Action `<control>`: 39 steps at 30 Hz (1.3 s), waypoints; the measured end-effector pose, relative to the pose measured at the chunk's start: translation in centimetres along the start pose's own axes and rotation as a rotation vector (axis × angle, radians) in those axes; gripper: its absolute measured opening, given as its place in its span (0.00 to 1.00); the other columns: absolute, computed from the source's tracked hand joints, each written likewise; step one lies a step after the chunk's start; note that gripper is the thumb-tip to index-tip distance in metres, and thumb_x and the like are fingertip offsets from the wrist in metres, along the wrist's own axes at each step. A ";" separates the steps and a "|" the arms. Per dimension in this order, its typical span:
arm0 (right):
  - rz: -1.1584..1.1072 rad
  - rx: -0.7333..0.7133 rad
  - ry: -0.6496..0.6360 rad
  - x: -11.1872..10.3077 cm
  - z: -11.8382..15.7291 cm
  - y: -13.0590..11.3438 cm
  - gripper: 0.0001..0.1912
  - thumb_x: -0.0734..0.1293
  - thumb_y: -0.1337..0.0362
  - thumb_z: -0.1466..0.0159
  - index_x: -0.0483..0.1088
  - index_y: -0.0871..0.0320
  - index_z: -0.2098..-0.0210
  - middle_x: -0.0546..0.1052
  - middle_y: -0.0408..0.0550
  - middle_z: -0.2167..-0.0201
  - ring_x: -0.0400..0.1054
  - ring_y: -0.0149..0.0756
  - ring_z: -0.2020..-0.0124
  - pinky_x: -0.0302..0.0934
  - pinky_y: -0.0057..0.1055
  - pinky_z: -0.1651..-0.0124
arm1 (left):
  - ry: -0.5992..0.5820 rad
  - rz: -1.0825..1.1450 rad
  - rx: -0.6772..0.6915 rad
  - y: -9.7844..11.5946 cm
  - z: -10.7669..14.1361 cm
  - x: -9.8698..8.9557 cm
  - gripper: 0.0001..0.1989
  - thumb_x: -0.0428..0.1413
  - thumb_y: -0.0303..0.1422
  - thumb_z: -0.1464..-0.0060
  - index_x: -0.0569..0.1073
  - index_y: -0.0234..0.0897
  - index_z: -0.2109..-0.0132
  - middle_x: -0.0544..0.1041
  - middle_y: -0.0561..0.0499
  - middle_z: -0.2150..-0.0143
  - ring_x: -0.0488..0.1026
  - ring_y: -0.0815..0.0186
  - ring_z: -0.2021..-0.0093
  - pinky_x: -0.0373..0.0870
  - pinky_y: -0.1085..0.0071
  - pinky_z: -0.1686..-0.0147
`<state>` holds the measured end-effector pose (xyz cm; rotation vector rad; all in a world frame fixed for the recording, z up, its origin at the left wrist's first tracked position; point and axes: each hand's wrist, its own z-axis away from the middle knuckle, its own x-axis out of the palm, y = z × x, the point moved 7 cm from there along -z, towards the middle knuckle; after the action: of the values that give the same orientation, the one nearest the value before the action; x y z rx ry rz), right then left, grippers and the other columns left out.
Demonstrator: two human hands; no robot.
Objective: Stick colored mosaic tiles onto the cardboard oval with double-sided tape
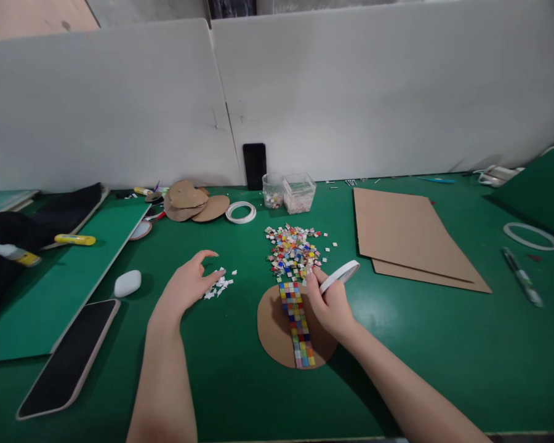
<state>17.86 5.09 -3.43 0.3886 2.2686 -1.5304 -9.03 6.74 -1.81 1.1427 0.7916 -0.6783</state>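
Loosely spread left hand [189,282] at white scraps [220,286], 1 white tape roll [341,274] in curled right hand [331,306].

Left arm [166,375], right arm [406,381] in over bench [240,400] near edge. Left hand [191,283] fingers [206,253] parted; right hand [335,307] fingers curled inward.

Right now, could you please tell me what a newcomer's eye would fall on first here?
Probably the band of multicoloured square tiles running down the rounded brown cardboard piece, front and centre on the green table. Just beyond it lies a loose heap of small colourful tiles. The right hand, at the cardboard's right side, holds a white ring-shaped roll; the left hand is beside small white scraps.
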 end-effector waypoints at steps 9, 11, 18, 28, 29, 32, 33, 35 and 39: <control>-0.128 0.076 0.037 0.0 0.0 0.5 0.15 0.53 0.62 0.34 0.52 0.55 0.78 0.52 0.36 0.83 0.48 0.28 0.82 0.44 0.27 0.78 | -0.009 -0.050 0.041 0.5 -0.3 0.7 0.19 0.45 0.45 0.47 0.65 0.42 0.52 0.67 0.53 0.76 0.68 0.63 0.77 0.57 0.73 0.81; -0.182 0.106 0.041 0.1 0.0 0.8 0.15 0.54 0.61 0.34 0.52 0.55 0.77 0.52 0.36 0.84 0.47 0.27 0.83 0.44 0.27 0.79 | -0.019 -0.062 0.011 0.3 -0.4 0.9 0.19 0.41 0.45 0.45 0.66 0.42 0.53 0.68 0.52 0.77 0.68 0.63 0.78 0.57 0.73 0.81; -0.088 0.063 0.030 -0.1 -0.1 0.4 0.15 0.53 0.62 0.34 0.52 0.55 0.78 0.52 0.36 0.83 0.48 0.28 0.82 0.45 0.28 0.77 | -0.069 -0.089 -0.034 0.0 -0.3 1.0 0.16 0.46 0.44 0.49 0.71 0.39 0.66 0.73 0.50 0.77 0.69 0.63 0.77 0.57 0.72 0.80; 0.039 0.027 -0.047 0.5 -0.1 0.4 0.13 0.53 0.62 0.34 0.54 0.55 0.76 0.55 0.38 0.83 0.52 0.30 0.81 0.45 0.28 0.75 | -0.041 -0.017 -0.091 0.1 0.2 0.5 0.25 0.40 0.49 0.46 0.69 0.37 0.75 0.70 0.50 0.82 0.68 0.63 0.78 0.60 0.70 0.76; 0.039 0.028 -0.050 0.5 -0.1 0.4 0.14 0.53 0.62 0.34 0.53 0.55 0.76 0.55 0.38 0.83 0.52 0.30 0.80 0.45 0.28 0.75 | -0.042 -0.023 -0.090 0.0 0.2 0.5 0.24 0.41 0.49 0.46 0.69 0.37 0.76 0.70 0.50 0.81 0.68 0.63 0.78 0.60 0.70 0.76; 0.039 0.034 -0.051 0.5 -0.1 0.5 0.14 0.53 0.62 0.34 0.52 0.55 0.77 0.55 0.38 0.83 0.51 0.30 0.81 0.45 0.28 0.75 | -0.046 -0.042 -0.066 -0.2 0.0 0.3 0.17 0.45 0.43 0.47 0.71 0.37 0.71 0.74 0.50 0.77 0.68 0.63 0.76 0.59 0.71 0.77; 0.036 0.038 -0.057 0.6 0.0 0.5 0.14 0.52 0.62 0.34 0.51 0.55 0.77 0.54 0.37 0.83 0.51 0.30 0.81 0.45 0.28 0.76 | -0.053 -0.046 -0.067 -0.3 -0.1 0.4 0.15 0.46 0.41 0.48 0.72 0.38 0.70 0.75 0.50 0.75 0.68 0.63 0.76 0.59 0.71 0.77; 0.034 0.046 -0.072 0.8 0.0 0.6 0.14 0.52 0.63 0.34 0.50 0.54 0.77 0.53 0.37 0.83 0.50 0.30 0.82 0.44 0.28 0.76 | -0.067 -0.061 -0.086 -0.6 -0.2 0.5 0.15 0.45 0.40 0.48 0.72 0.38 0.70 0.76 0.50 0.74 0.68 0.63 0.76 0.59 0.72 0.78; 0.068 0.036 -0.080 0.9 -0.1 0.6 0.13 0.52 0.63 0.35 0.51 0.54 0.76 0.53 0.38 0.83 0.50 0.31 0.81 0.44 0.29 0.75 | -0.067 -0.100 -0.103 -1.0 -0.5 0.6 0.13 0.47 0.41 0.51 0.72 0.39 0.72 0.75 0.50 0.75 0.69 0.62 0.76 0.60 0.72 0.78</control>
<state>17.30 5.43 -4.30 0.4028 2.1476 -1.5274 -9.65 6.91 -2.94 0.9872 0.8212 -0.7473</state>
